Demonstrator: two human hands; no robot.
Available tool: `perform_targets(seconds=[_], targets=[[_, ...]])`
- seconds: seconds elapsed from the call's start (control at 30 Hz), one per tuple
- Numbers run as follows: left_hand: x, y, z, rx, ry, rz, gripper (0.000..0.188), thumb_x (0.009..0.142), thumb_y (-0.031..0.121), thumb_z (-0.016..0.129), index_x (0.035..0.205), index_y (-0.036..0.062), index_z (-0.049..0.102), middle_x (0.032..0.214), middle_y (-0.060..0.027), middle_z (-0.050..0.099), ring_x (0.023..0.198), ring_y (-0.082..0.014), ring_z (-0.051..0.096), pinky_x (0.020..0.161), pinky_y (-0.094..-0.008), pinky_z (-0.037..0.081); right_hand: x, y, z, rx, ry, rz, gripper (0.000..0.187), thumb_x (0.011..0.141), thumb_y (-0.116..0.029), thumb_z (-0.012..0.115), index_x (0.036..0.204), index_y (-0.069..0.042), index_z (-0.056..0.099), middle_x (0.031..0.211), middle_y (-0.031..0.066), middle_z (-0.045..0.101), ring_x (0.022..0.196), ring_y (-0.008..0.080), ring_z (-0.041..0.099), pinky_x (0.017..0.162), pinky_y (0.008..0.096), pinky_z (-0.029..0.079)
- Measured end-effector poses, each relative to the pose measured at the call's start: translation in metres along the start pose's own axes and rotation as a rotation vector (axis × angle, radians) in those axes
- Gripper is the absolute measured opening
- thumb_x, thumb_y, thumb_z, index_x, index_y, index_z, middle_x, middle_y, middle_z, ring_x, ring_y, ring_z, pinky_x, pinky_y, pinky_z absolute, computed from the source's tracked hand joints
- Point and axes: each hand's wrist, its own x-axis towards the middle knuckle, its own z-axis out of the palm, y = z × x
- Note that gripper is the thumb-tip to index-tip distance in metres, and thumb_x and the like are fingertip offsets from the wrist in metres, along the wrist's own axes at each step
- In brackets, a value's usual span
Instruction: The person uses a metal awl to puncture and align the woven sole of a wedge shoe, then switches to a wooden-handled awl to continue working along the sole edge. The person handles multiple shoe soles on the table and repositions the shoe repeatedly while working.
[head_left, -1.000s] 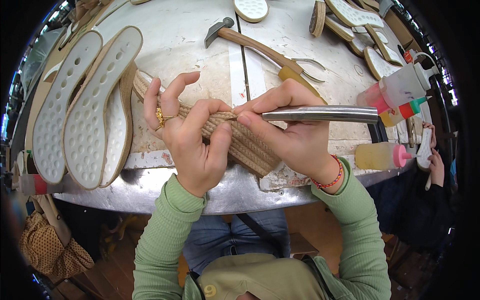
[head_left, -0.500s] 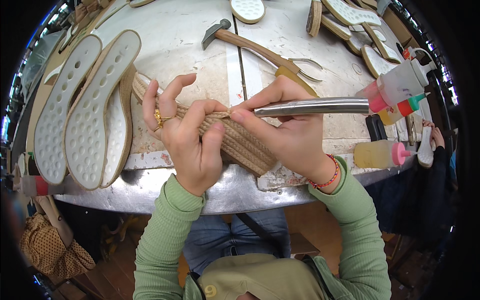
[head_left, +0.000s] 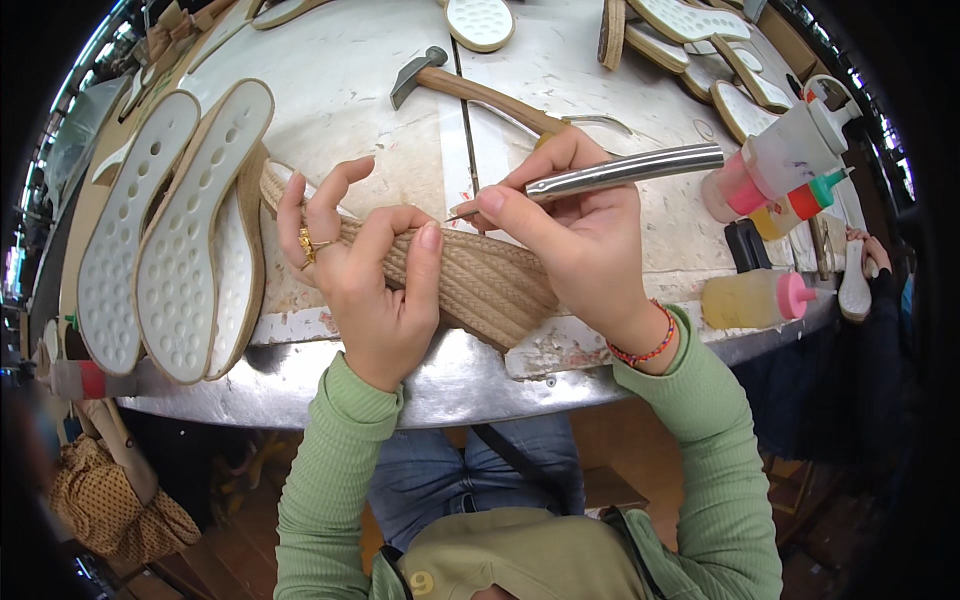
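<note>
My left hand, with a ring on it, grips a tan braided-rope shoe sole tilted at the table's front edge. Its thumb and index finger come together at the sole's upper edge. In my right hand is an awl with a shiny metal handle pointing right. The awl's thin dark tip pokes out between thumb and fingers, close to the left fingertips and over the sole's edge. Whether the tip touches the rope, I cannot tell. Part of the sole is hidden behind my left hand.
White-faced soles lean at the left. A hammer and partly hidden pliers lie beyond my hands. At the right are glue bottles and a larger squeeze bottle. More soles are piled far right; other people's hands show at both sides.
The awl has drawn back slightly from the left fingertips, so its thin tip now shows. My left thumb has risen toward the index finger, and the sole shows more of its braided face.
</note>
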Motion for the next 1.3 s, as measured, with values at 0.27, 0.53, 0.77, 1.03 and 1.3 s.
perform_targets(seconds=[0.27,0.53,0.77,1.03,1.3], targets=[[-0.002,0.008,-0.005,0.085,-0.029,-0.041,0.014,0.084,0.023,0.065,0.092,0.0153,0.073,0.141,-0.01,0.046,0.141,-0.0371,0.015,0.108,-0.0579,0.0,-0.008,-0.011,-0.016,-0.195,-0.116,-0.009,0.015,0.086,0.004,0.065,0.091,0.003,0.05,0.084,0.0125,0.066,0.085,0.0173,0.069,0.076,0.0265,0.056],[-0.009,0.022,-0.007,0.063,-0.2,-0.043,0.028,0.084,0.025,0.059,0.108,0.0194,0.072,0.15,-0.0123,0.037,0.144,-0.0373,0.008,0.105,-0.0634,-0.007,-0.018,0.0,-0.018,-0.07,-0.087,-0.068,0.014,0.083,0.002,0.067,0.086,-0.001,0.053,0.08,0.0023,0.061,0.082,0.0069,0.064,0.068,0.0176,0.05],[-0.008,0.027,-0.003,0.079,-0.195,-0.065,0.019,0.083,0.025,0.059,0.095,0.0151,0.071,0.149,-0.0153,0.038,0.143,-0.0363,0.008,0.108,-0.0544,-0.005,-0.017,-0.002,-0.028,-0.374,-0.269,-0.238,0.016,0.085,0.008,0.063,0.087,0.001,0.049,0.083,0.0152,0.065,0.092,0.0251,0.07,0.078,0.0306,0.055],[-0.008,0.025,0.001,0.017,-0.156,-0.075,0.015,0.079,0.024,0.062,0.089,0.0167,0.07,0.148,-0.013,0.039,0.142,-0.039,0.007,0.105,-0.0608,-0.009,-0.02,0.009,-0.02,-0.35,-0.111,-0.35,0.009,0.081,-0.001,0.07,0.078,0.002,0.062,0.075,0.0092,0.066,0.064,0.0099,0.062,0.056,0.0233,0.047],[-0.008,0.025,0.004,0.016,-0.11,-0.048,0.015,0.077,0.022,0.062,0.087,0.0159,0.07,0.139,-0.0128,0.047,0.14,-0.0379,0.012,0.105,-0.0558,-0.001,-0.022,0.011,-0.017,-0.331,-0.078,-0.283,0.01,0.081,0.002,0.068,0.077,0.002,0.059,0.071,0.0052,0.058,0.065,0.0065,0.057,0.057,0.0215,0.044]])
